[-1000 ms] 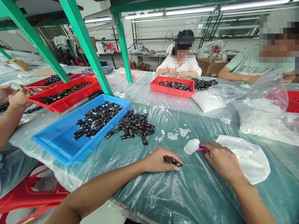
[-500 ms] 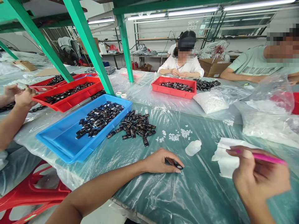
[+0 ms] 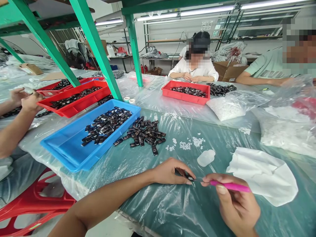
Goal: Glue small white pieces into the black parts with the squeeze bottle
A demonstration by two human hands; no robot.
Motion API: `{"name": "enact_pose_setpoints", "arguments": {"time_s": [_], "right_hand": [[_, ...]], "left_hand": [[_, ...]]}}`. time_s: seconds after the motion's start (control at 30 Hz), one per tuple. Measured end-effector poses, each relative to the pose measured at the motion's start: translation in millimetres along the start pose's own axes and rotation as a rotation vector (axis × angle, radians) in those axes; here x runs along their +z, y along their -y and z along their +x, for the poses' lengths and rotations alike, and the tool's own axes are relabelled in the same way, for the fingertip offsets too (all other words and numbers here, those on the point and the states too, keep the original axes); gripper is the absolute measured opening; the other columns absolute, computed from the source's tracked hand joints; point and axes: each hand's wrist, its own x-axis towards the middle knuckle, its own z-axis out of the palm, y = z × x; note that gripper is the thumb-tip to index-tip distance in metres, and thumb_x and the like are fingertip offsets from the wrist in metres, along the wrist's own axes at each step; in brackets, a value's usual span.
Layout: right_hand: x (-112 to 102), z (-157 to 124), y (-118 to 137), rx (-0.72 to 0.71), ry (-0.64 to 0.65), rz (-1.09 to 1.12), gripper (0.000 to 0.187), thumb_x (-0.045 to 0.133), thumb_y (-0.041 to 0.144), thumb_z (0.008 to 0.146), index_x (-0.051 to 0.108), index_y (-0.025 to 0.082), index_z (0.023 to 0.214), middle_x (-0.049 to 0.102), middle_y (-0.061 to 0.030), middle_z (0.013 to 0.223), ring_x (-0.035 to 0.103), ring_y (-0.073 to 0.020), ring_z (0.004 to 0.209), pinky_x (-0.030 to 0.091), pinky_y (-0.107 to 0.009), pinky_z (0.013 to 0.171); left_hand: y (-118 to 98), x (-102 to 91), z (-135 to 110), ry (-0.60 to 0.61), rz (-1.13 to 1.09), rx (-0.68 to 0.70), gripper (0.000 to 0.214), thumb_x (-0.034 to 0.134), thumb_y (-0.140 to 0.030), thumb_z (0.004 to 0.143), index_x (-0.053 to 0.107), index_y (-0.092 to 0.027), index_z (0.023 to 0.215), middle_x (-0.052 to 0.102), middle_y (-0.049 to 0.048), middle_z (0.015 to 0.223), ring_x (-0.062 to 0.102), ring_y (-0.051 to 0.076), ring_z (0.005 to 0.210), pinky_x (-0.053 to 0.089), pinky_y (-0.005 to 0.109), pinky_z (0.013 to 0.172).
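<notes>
My left hand is closed around a small black plastic piece with a pale oval spot, low over the plastic-covered table. Between the fingers of my right hand is a pink pen-like tool; its thin tip points left and meets the black piece or comes very near it. Just beyond the fingers lies a translucent white rounded sheet. Small white bits are scattered in little heaps behind that. Loose black pieces form a pile beside the blue tray, which holds several more.
A white cloth lies right of my right hand. Red trays of black pieces stand farther back, and clear bags of white parts sit at the right. Green posts rise at the left. Co-workers sit across the table and at the left.
My right hand has moved left with the pink tool, bringing its tip to the black piece. The white cloth is now uncovered. My left hand has stayed almost still.
</notes>
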Motion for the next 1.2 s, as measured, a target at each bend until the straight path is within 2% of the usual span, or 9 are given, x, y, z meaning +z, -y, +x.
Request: {"name": "enact_pose_setpoints", "arguments": {"time_s": [0.3,0.63,0.8,0.97,1.2], "right_hand": [[2.6,-1.6,-3.3,-0.04,0.088,-0.104,0.024,0.051,0.005,0.082,0.053,0.02,0.1,0.065,-0.0058,0.082,0.066,-0.0195,0.074,0.055,-0.035,0.062],[-3.8,7.8,1.4,-0.273,0.272,-0.271,0.032,0.052,0.005,0.077,0.052,0.023,0.104,0.067,-0.0032,0.076,0.068,-0.02,0.074,0.056,-0.032,0.058],[-4.1,15.6,8.9,-0.409,0.389,-0.338,0.036,0.05,0.002,0.075,0.05,0.022,0.105,0.068,-0.006,0.079,0.066,-0.0172,0.067,0.053,-0.029,0.053],[-3.7,19.8,15.1,-0.525,0.407,-0.404,0.033,0.051,0.002,0.075,0.05,0.02,0.102,0.07,-0.0088,0.077,0.066,-0.0165,0.064,0.053,-0.03,0.055],[-5.7,14.9,14.9,-0.518,0.391,-0.413,0.034,0.054,0.002,0.074,0.05,0.02,0.103,0.07,-0.0087,0.08,0.066,-0.0173,0.065,0.053,-0.032,0.057]], "left_hand": [[-1.0,-0.2,-1.0,0.012,0.003,0.006,0.027,0.066,-0.027,0.077,0.069,-0.016,0.102,0.07,0.0088,0.099,0.066,0.019,0.089,0.053,0.026,0.08],[-0.6,-0.2,-0.8,-0.014,0.005,-0.002,0.028,0.066,-0.03,0.077,0.069,-0.016,0.101,0.07,0.0084,0.098,0.066,0.019,0.087,0.053,0.028,0.08],[2.0,0.8,-1.6,-0.044,0.022,0.03,0.028,0.066,-0.029,0.077,0.069,-0.014,0.101,0.07,0.0097,0.095,0.067,0.018,0.084,0.053,0.026,0.078],[1.7,1.3,-2.2,-0.054,0.001,0.058,0.028,0.064,-0.03,0.079,0.069,-0.013,0.101,0.07,0.0113,0.096,0.067,0.02,0.087,0.053,0.028,0.078],[0.4,1.7,-2.5,-0.055,-0.016,0.054,0.027,0.064,-0.026,0.079,0.069,-0.012,0.102,0.07,0.0119,0.097,0.067,0.021,0.09,0.053,0.027,0.079]]}}
